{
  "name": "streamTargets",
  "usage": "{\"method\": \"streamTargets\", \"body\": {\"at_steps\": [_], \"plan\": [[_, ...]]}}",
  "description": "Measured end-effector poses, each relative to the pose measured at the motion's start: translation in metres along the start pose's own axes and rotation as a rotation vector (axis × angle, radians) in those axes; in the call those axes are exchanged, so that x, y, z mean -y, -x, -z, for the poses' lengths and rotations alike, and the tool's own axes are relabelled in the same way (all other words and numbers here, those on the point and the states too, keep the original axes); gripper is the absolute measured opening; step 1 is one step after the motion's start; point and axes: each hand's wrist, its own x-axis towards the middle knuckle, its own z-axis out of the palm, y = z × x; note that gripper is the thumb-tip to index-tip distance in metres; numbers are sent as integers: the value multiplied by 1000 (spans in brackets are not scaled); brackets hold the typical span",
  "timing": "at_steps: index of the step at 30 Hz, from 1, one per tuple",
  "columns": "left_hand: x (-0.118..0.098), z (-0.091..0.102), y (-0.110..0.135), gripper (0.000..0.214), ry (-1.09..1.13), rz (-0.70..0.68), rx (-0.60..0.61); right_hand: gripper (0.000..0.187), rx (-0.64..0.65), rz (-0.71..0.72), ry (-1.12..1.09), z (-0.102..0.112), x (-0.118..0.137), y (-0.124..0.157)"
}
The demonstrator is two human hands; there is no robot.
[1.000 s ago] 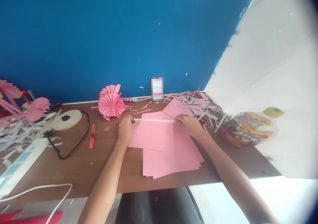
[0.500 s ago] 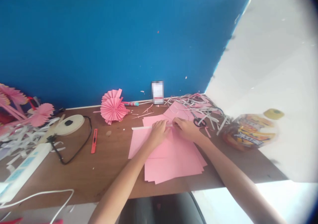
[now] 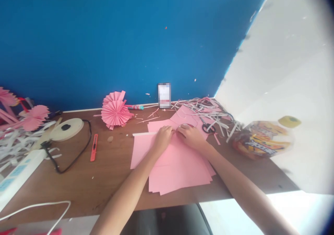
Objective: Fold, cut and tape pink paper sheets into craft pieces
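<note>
Several pink paper sheets point(image 3: 180, 172) lie overlapping on the brown table in front of me. A narrow pale strip point(image 3: 144, 134) runs along the far edge of the top sheet at the left; I cannot tell whether it is a fold or a separate piece. My left hand point(image 3: 164, 137) is closed on this far edge, fingers bent. Close beside it, my right hand point(image 3: 191, 137) pinches the same edge, the two sets of fingertips nearly meeting. What lies under the fingertips is hidden. Black-handled scissors point(image 3: 208, 128) rest just right of my right hand.
Pleated pink paper fans point(image 3: 116, 113) and a red utility knife point(image 3: 94, 147) lie left. Farther left are a cream disc point(image 3: 66, 129) with a black cord and a white power strip point(image 3: 21, 179). Paper shreds point(image 3: 221, 118), a large bottle point(image 3: 263, 141) and a phone point(image 3: 164, 96) stand around.
Both hands have shifted slightly along the sheet's far edge, fingers still on it. The whole view has moved a little, sliding the left-hand objects leftward.
</note>
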Motion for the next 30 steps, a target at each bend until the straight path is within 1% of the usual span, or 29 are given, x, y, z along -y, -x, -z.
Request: {"method": "streamTargets", "body": {"at_steps": [4,6,12,16,20,22,24,28,30], "plan": [[-2,5,-1,22,76,21,19,16,-53,15,48,-13,-4,-1],[-2,6,-2,20,117,25,26,16,-82,62,65,-17,-7,-2],[4,4,-5,19,219,71,35,17,-172,234,156,-15,-15,-2],[5,6,-7,17,316,87,33,16,-235,338,198,-16,-17,0],[3,9,-7,16,409,159,51,16,-306,394,239,-18,-17,2],[2,9,-7,17,430,191,60,18,-310,387,233,-18,-17,2],[1,8,-7,18,410,198,50,18,-287,349,185,-18,-16,1],[0,7,-5,17,282,126,0,15,-215,181,53,-17,-13,0],[-1,8,-3,15,283,82,2,15,-180,124,30,-16,-12,1]]}}
